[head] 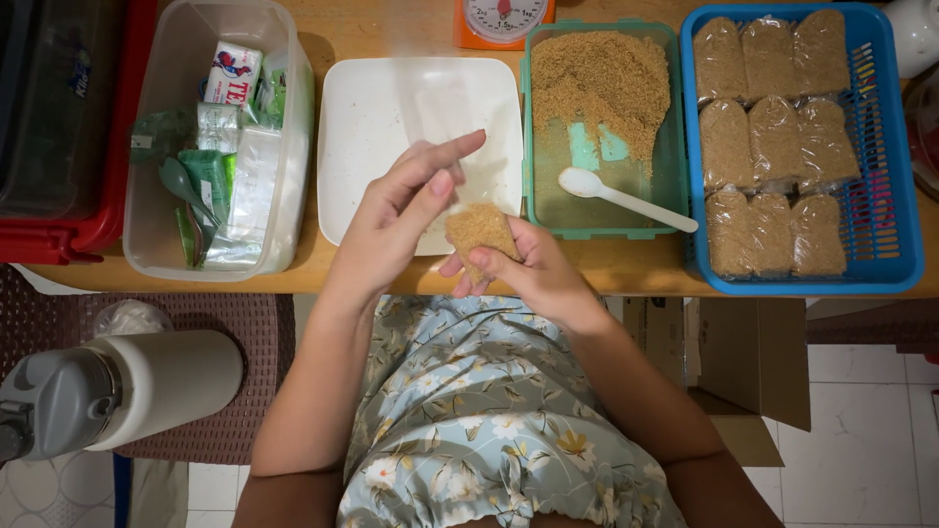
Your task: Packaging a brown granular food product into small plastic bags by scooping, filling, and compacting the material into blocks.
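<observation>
both hands meet just above the near edge of the wooden surface (626, 269). right hand (533, 274) cups a small clear bag of brown granules (479, 230) from below, fingers curled round it. left hand (396, 220) pinches the bag's upper film between thumb and forefinger, remaining fingers loosely extended.

bag sits in front of the white square tray (391, 108), apart from it. to the right: green tub (670, 166) holding loose brown granules (602, 83) and a white plastic spoon (621, 196); beyond that, blue basket (900, 215) packed with filled bags (773, 137). orange kitchen scale (501, 20) at the far edge, dial cut off. clear bin (293, 147) of sachets far left.

judgement: for a clean closure, keep the bag upright in the supporting palm so the granules settle low, gather the empty film at the neck tightly, and hold over the tray so stray grains land there.
</observation>
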